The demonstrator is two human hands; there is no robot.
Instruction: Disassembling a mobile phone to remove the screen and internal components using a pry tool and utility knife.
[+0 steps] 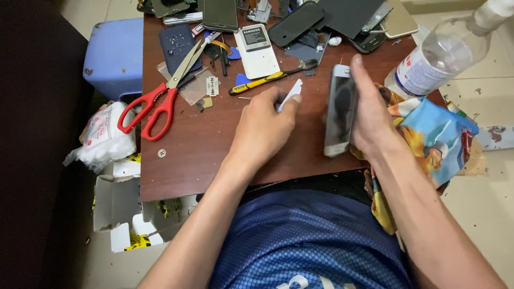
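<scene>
My right hand (369,115) grips a silver smartphone (339,109) with a dark screen, held on edge above the brown table (193,160). My left hand (262,128) pinches a small white plastic pick (290,95) just left of the phone, fingers closed on it. Both forearms reach in from the bottom over my blue shirt.
Red-handled scissors (160,99) lie at the left. A yellow-handled tool (267,79), a razor blade (212,85), phone parts, a battery (255,37) and back covers clutter the far edge. A clear plastic bottle (439,56) and a colourful cloth (433,134) sit right. A blue stool (112,56) stands left.
</scene>
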